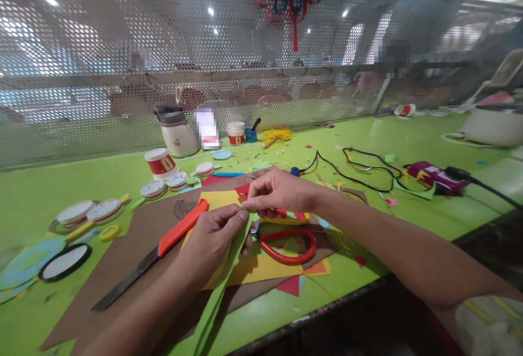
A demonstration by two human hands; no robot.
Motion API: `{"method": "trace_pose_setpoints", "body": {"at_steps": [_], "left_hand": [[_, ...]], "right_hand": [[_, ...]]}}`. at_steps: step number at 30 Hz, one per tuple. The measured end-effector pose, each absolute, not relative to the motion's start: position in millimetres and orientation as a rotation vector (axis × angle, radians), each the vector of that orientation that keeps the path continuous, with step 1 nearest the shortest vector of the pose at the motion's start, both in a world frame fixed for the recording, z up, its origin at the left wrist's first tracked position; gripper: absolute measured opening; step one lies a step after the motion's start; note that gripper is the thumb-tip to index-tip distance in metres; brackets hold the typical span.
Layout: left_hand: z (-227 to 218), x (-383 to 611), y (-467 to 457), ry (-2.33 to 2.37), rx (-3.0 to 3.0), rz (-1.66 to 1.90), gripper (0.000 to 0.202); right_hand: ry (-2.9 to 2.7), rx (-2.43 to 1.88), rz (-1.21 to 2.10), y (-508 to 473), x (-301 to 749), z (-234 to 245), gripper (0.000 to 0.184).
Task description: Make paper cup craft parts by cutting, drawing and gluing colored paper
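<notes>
A long green paper strip (pixel 223 285) runs from my fingertips down past the table's front edge. My left hand (pixel 214 233) pinches its upper end between thumb and fingers. Just touching it, my right hand (pixel 275 192) is closed in a pinch at the strip's tip; what sits between those fingertips is too small to make out. Under my hands lie yellow paper (pixel 261 270) and a brown sheet (pixel 141 236). Red-handled scissors (pixel 288 247) rest right of my left hand, their blades hidden. An orange utility knife (pixel 182 228) with a long dark blade lies to the left.
White-and-red tubs (pixel 160 164) and several lids stand at the left. A kettle (pixel 177 132) and a phone (pixel 207 128) are at the back by the perforated screen (pixel 102 72). A black cable (pixel 330 168) and a purple box (pixel 437 176) lie right. Paper scraps are scattered around.
</notes>
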State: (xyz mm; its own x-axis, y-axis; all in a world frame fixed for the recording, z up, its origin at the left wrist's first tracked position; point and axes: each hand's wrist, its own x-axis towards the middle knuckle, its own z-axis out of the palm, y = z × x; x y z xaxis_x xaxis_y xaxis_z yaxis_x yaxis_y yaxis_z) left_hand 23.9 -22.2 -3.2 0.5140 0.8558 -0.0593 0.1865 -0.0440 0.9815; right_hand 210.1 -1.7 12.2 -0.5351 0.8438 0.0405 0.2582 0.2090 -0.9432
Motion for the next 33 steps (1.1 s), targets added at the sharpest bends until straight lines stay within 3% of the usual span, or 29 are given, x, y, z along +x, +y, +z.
{"method": "trace_pose_setpoints", "body": {"at_steps": [10,22,33], "left_hand": [[-4.4,21.1,-22.7,0.851,1.479,0.732,0.029],[-4.7,19.8,-21.7,0.905,1.581,0.705,0.030],[-2.5,22.8,-22.5,0.958,1.493,0.818,0.021]], "right_hand": [[-1.790,-0.916,1.507,-2.6,207.5,14.8,0.042],[-1.809,-0.963,1.419,-4.2,209.4,17.3,0.030],[-1.778,-0.952,1.469,-1.6,209.2,15.5,0.033]]}}
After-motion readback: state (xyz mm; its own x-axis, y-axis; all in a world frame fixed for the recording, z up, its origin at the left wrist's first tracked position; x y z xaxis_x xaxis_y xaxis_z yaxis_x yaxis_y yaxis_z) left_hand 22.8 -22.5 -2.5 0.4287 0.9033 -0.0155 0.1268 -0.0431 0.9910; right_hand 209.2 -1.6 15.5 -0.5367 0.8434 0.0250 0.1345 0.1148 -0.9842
